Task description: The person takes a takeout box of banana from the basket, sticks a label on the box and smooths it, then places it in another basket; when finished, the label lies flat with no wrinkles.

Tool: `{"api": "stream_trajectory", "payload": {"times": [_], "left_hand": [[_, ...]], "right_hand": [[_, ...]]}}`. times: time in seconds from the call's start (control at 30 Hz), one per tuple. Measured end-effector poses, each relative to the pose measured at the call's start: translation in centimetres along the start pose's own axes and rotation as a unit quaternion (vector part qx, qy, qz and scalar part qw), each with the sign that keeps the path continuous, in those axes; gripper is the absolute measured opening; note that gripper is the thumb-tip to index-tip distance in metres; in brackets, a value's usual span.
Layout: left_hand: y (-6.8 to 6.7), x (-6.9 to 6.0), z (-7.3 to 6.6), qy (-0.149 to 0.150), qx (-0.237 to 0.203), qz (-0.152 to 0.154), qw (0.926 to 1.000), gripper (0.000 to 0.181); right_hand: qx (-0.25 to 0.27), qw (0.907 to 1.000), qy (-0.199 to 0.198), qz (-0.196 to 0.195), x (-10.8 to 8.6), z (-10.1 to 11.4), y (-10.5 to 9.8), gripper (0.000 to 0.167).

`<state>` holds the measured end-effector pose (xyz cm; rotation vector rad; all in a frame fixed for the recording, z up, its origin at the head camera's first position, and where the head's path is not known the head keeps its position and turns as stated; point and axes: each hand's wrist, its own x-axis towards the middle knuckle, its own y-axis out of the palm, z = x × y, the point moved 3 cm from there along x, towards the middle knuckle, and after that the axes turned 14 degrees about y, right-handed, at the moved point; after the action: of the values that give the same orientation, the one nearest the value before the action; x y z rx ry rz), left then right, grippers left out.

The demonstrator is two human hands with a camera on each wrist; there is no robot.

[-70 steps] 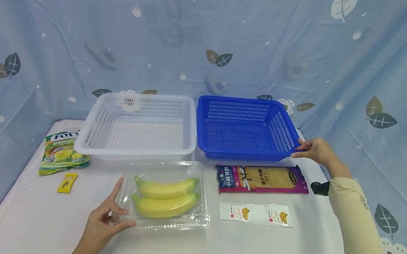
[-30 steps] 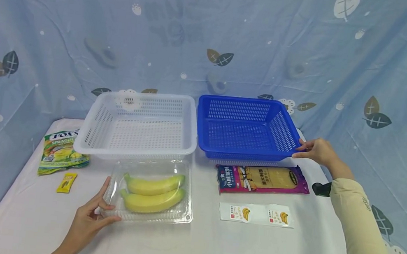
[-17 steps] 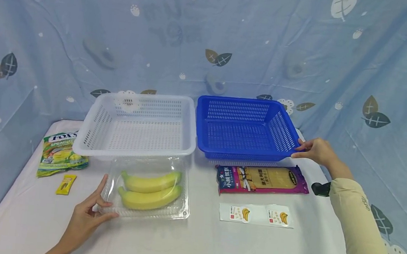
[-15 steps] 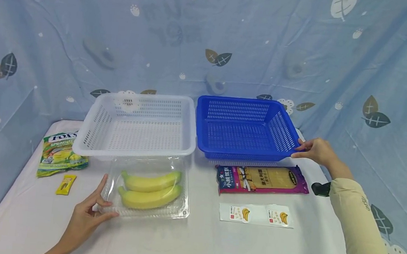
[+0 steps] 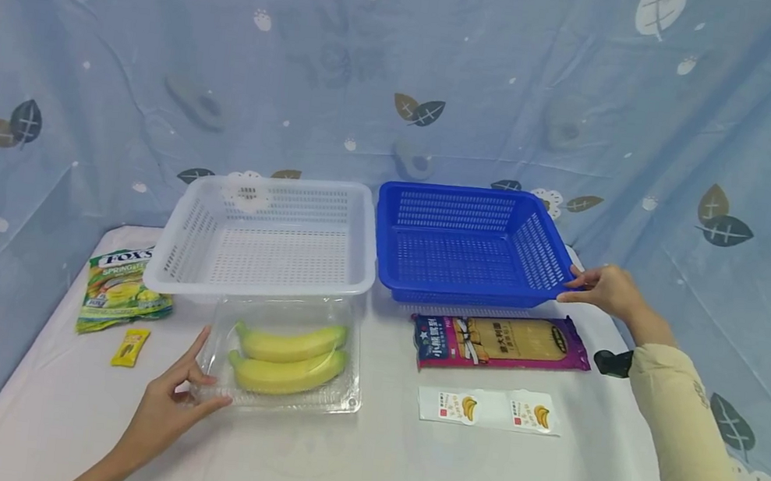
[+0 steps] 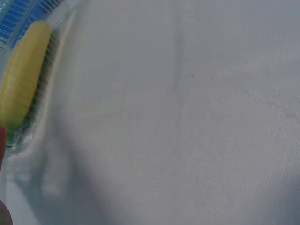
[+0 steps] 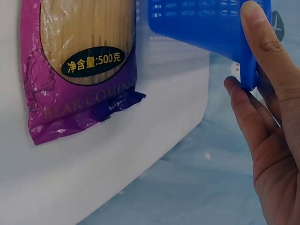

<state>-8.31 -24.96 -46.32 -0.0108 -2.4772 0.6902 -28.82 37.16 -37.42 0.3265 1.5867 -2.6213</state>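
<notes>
In the head view, a clear plastic clamshell box (image 5: 353, 362) with two bananas (image 5: 286, 377) inside sits on the white tabletop, its far edge against the white basket's front. My left hand (image 5: 165, 405) grips the box by its left end, thumb at the front corner and fingers along the side. One banana (image 6: 24, 70) shows through the plastic in the left wrist view, where only bits of my fingers appear. My right hand (image 5: 611, 292) pinches the near right corner of a blue basket (image 5: 465, 290); the right wrist view shows thumb above and fingers below its rim (image 7: 248, 70).
Left of the blue basket stands a white basket (image 5: 260, 290). A spaghetti packet (image 5: 502, 342) and a strip of banana stickers (image 5: 491, 408) lie at the right. On the left are a FOX'S candy bag (image 5: 122, 293) and a small yellow sachet (image 5: 130, 348).
My left hand has slid the box with the bananas leftward and slightly away, up to the white basket. My right hand keeps its pinch on the blue basket, which has not visibly moved.
</notes>
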Motion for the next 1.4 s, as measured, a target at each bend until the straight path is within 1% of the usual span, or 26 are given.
{"api": "stream_trajectory", "payload": {"times": [0.07,0.13,0.27,0.4,0.47,0.53,0.63,0.77,0.87,0.97,1.07,1.13,1.17,1.2,1.27,1.33,1.37,1.4], "left_hand": [[-0.1,0.2,-0.2,-0.011,0.007,0.002,0.9999,0.028],[-0.1,0.3,-0.6,-0.014,0.010,0.001,0.9998,0.027],[-0.1,0.4,-1.1,-0.012,0.024,-0.004,0.9996,0.027],[-0.1,0.4,-1.2,-0.019,0.044,-0.003,0.9989,0.027],[-0.1,0.3,-1.2,-0.027,0.055,0.000,0.9981,0.026],[-0.2,0.3,-1.3,-0.034,0.070,0.002,0.9970,0.026],[-0.3,0.4,-1.8,-0.046,0.094,0.005,0.9945,0.026],[-0.4,0.6,-2.6,-0.059,0.123,0.006,0.9907,0.026],[-0.5,0.6,-3.0,-0.072,0.134,0.013,0.9882,0.027],[-0.7,0.9,-3.4,-0.088,0.134,0.034,0.9865,0.029],[-1.1,1.3,-3.9,-0.093,0.125,0.061,0.9859,0.032],[-1.4,1.6,-4.2,-0.080,0.128,0.069,0.9861,0.032],[-1.5,1.7,-4.4,-0.070,0.132,0.068,0.9865,0.031],[-1.5,1.8,-4.5,-0.058,0.137,0.064,0.9869,0.031],[-1.5,1.9,-4.7,-0.030,0.151,0.049,0.9868,0.033],[-1.3,1.9,-4.8,-0.002,0.156,0.032,0.9872,0.040],[-1.1,1.9,-4.9,0.011,0.154,0.024,0.9877,0.044],[-0.8,2.0,-5.0,0.024,0.151,0.015,0.9881,0.047]], "right_hand": [[0.010,1.0000,0.002,0.001,0.0,-0.1,0.1,0.047],[0.027,0.9996,0.007,0.003,-0.1,-0.2,0.1,0.051],[0.063,0.9977,0.024,0.009,-0.3,-0.5,0.4,0.058],[0.095,0.9942,0.044,0.026,-0.6,-1.0,0.6,0.060],[0.113,0.9916,0.052,0.035,-0.7,-1.2,0.9,0.062],[0.131,0.9895,0.051,0.035,-0.9,-1.4,1.1,0.063],[0.152,0.9874,0.039,0.018,-1.3,-1.7,1.4,0.061],[0.157,0.9873,0.014,-0.018,-1.7,-2.1,1.8,0.057],[0.162,0.9863,0.003,-0.031,-1.8,-2.1,2.2,0.057],[0.167,0.9850,0.000,-0.043,-2.2,-1.8,2.7,0.060],[0.171,0.9830,0.001,-0.067,-2.8,-1.6,3.2,0.061],[0.187,0.9786,-0.004,-0.087,-3.1,-1.6,3.7,0.060],[0.196,0.9756,-0.008,-0.098,-3.1,-1.7,4.0,0.060],[0.207,0.9720,-0.015,-0.110,-3.1,-1.8,4.3,0.058],[0.233,0.9619,-0.029,-0.139,-2.9,-2.5,5.0,0.056],[0.276,0.9453,-0.036,-0.170,-2.5,-3.4,5.8,0.051],[0.315,0.9315,-0.041,-0.178,-2.3,-3.9,6.2,0.048],[0.340,0.9203,-0.039,-0.189,-2.4,-4.0,6.4,0.046]]}}
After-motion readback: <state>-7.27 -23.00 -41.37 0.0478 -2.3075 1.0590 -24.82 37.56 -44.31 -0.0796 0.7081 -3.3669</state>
